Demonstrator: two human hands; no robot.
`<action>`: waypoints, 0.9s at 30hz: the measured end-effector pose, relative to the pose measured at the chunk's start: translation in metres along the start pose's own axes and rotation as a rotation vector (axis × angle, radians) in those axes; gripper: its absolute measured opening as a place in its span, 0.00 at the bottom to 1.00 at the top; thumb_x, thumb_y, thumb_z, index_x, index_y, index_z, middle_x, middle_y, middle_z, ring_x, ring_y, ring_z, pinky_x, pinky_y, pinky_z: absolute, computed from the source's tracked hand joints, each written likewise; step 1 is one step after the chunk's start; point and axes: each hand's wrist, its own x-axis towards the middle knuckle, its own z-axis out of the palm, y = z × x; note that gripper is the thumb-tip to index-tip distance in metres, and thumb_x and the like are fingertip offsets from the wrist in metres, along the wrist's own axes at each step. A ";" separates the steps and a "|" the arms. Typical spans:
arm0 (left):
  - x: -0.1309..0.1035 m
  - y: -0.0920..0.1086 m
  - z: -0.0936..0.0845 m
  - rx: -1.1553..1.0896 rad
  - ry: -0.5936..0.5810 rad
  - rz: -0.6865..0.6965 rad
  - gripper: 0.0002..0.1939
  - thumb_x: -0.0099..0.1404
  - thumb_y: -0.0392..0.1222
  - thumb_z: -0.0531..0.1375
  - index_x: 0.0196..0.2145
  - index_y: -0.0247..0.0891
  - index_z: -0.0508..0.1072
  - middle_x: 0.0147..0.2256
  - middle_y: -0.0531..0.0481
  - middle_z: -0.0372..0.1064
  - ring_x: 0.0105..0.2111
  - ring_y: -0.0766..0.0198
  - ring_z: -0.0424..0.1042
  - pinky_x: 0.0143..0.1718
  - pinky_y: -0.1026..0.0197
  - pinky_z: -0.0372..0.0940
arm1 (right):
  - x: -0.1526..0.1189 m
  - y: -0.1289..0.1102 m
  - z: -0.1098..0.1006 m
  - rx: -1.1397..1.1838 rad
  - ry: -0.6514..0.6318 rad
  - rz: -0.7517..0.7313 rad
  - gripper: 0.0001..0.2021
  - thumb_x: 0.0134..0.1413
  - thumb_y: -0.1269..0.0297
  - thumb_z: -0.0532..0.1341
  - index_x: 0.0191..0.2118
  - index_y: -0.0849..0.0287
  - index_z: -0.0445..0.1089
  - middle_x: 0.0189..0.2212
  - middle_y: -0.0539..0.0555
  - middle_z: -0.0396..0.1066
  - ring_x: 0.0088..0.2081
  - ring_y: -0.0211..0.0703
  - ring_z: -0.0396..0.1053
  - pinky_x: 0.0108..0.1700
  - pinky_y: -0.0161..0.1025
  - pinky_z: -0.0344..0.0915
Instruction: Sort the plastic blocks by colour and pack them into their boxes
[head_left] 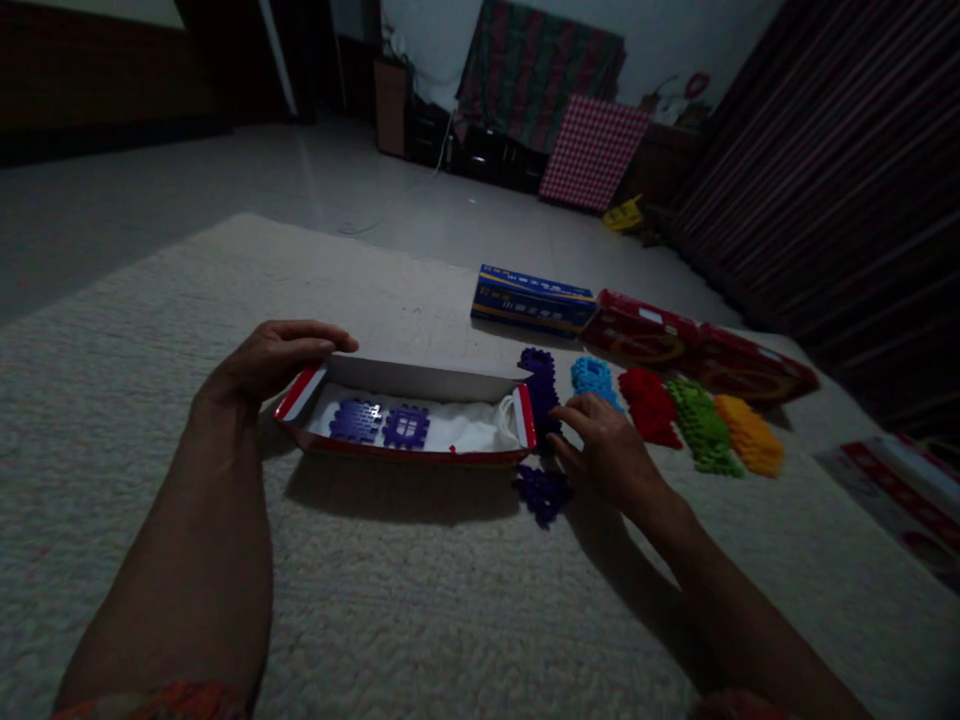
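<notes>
A long open cardboard box (412,455) with red edges lies before me. Inside, on white lining, are a purple brick-patterned building piece (357,421) and a purple window piece (406,428); a white cord (510,420) is at the right end. My left hand (277,355) rests at the box's far left corner, its fingers stretched out. Just past the right end, my right hand (609,445) has thumb and fingers at the edge of a pile of dark purple building pieces (541,385), seemingly gripping one. More purple pieces (543,492) lie nearer me.
Piles of blue (594,377), red (649,406), green (703,425) and orange pieces (748,434) lie to the right. Behind them stand a blue box (531,302) and red boxes (641,330). Another box (904,490) is at the far right, on the pale quilted mat (420,620).
</notes>
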 end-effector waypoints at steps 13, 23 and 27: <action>-0.005 0.008 0.005 0.024 0.037 -0.080 0.08 0.51 0.44 0.69 0.32 0.47 0.83 0.30 0.54 0.80 0.29 0.60 0.71 0.32 0.57 0.66 | 0.005 -0.013 0.008 -0.111 -0.044 0.126 0.09 0.62 0.71 0.58 0.44 0.61 0.75 0.41 0.60 0.73 0.42 0.50 0.67 0.45 0.42 0.59; -0.005 0.010 0.008 0.003 0.022 -0.007 0.08 0.48 0.42 0.69 0.30 0.45 0.83 0.28 0.52 0.78 0.31 0.59 0.71 0.38 0.54 0.68 | 0.018 -0.002 -0.037 0.063 0.287 0.096 0.08 0.61 0.65 0.60 0.41 0.56 0.77 0.37 0.58 0.72 0.39 0.50 0.70 0.43 0.45 0.65; -0.003 0.006 0.007 0.025 0.027 0.040 0.09 0.48 0.44 0.68 0.30 0.44 0.83 0.32 0.49 0.80 0.33 0.57 0.74 0.38 0.54 0.70 | 0.047 -0.039 -0.053 0.128 0.223 -0.009 0.08 0.61 0.64 0.61 0.41 0.56 0.78 0.37 0.57 0.71 0.38 0.47 0.69 0.41 0.42 0.64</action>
